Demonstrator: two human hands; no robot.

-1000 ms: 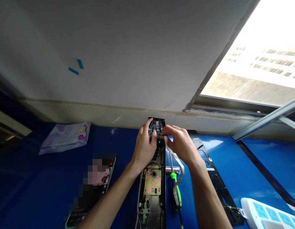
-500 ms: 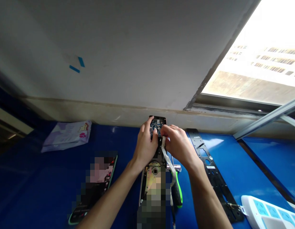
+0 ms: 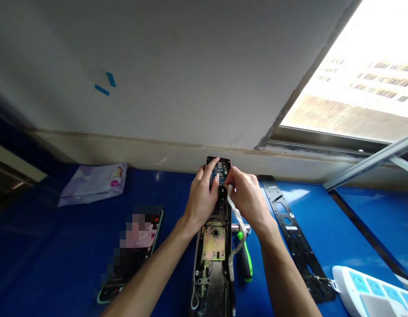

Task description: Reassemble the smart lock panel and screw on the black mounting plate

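Observation:
A long, narrow electronic door lock housing (image 3: 214,273) lies open-side up, with a blue circuit board (image 3: 220,171) at its far end and a brassy metal plate (image 3: 212,247) midway. My left hand (image 3: 202,196) grips the far end from the left, index finger and thumb resting over the board. On the right edge, my right hand (image 3: 248,191) is closed in a pinch beside the board, at the upper end of a white wrapped cable (image 3: 237,215). Its fingertips partly hide the cable's end. The cable runs down along the housing's right side.
Right of the housing lie a green-and-black screwdriver (image 3: 245,259) and a black perforated metal plate (image 3: 294,240). A white power strip (image 3: 365,288) is at lower right. Leftward are a phone (image 3: 141,251) and a purple packet (image 3: 93,185). A wall (image 3: 177,79) rises behind the blue table (image 3: 68,251).
My right hand has shifted slightly right, uncovering more of the circuit board. The cable now bows further outward to the right. My left hand keeps its hold on the housing.

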